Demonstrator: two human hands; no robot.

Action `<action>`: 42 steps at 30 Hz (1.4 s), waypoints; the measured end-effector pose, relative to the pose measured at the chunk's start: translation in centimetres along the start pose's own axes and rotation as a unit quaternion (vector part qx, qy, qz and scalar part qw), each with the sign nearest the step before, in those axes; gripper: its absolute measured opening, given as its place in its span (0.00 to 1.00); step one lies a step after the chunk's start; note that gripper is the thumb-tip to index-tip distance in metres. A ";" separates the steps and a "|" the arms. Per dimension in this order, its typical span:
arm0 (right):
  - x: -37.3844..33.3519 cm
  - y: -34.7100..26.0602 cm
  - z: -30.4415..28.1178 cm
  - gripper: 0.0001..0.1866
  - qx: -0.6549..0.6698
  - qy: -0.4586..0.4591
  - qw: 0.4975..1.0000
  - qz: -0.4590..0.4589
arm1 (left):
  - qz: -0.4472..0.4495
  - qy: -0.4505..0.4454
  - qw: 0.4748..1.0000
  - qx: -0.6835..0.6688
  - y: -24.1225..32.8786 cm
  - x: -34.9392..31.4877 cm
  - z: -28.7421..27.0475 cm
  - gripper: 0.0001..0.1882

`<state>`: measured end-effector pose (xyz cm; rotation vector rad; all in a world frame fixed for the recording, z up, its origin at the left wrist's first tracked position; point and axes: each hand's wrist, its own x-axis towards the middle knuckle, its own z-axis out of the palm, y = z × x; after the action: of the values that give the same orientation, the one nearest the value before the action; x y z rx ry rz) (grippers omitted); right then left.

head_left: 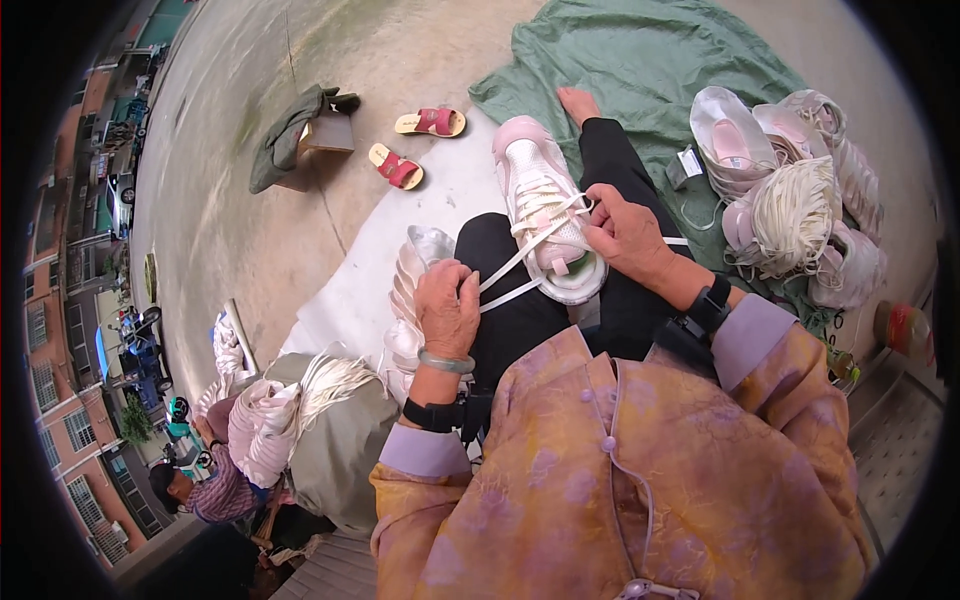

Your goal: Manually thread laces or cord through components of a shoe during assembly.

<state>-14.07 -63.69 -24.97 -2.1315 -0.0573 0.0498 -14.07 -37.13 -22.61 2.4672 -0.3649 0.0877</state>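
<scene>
A pink and white sneaker (pixel 524 165) rests on my lap, its toe pointing away from me. White shoelace (pixel 528 252) criss-crosses its tongue, with loose ends drawn out to both sides. My left hand (pixel 447 308) is closed to the left of the shoe, pinching lace strands that run to the eyelets. At the shoe's right side, my right hand (pixel 628 238) is closed with thumb and forefinger on lace close to the upper eyelets. Part of the lace inside both hands is hidden by the fingers.
Several pink and white shoes (pixel 735 145) and a bundle of white laces (pixel 795 215) lie right on a green cloth (pixel 640 60). More uppers (pixel 265 430) and laces (pixel 335 390) are at left. Red slippers (pixel 432 122) and a cloth-draped box (pixel 327 132) stand ahead. Another person (pixel 225 490) sits far left.
</scene>
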 end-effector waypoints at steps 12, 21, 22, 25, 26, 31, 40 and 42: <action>1.1 1.6 0.9 0.27 0.100 -0.029 0.992 0.065 | -0.135 -0.007 0.991 0.016 2.5 3.6 5.9 0.09; 1.4 2.8 1.8 0.35 0.083 -0.093 0.990 0.061 | -0.094 0.069 0.993 0.008 2.0 3.2 7.5 0.07; 1.6 3.6 1.8 0.36 0.062 -0.085 0.993 0.054 | -0.029 0.074 0.995 0.056 2.7 3.8 6.1 0.08; 1.6 4.0 1.7 0.36 0.045 -0.081 0.995 0.046 | -0.030 0.110 0.991 0.074 1.9 4.4 6.2 0.09; 1.7 3.8 1.8 0.36 0.055 -0.082 0.994 0.052 | -0.087 0.093 0.991 0.049 1.7 4.3 6.2 0.08; 2.4 5.2 1.5 0.34 0.107 -0.102 0.985 0.090 | -0.206 0.070 0.974 -0.066 2.0 4.8 7.1 0.10; 2.8 6.2 1.2 0.30 0.160 -0.131 0.971 0.117 | -0.254 0.058 0.959 -0.108 2.6 4.4 7.8 0.10; 2.9 6.3 1.1 0.24 0.172 -0.124 0.974 0.084 | -0.249 0.055 0.960 -0.113 2.5 4.3 7.9 0.10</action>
<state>-11.10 -65.94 -30.87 -1.7692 -0.0121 0.3983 -10.89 -44.87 -26.81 2.2421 0.2836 -0.0283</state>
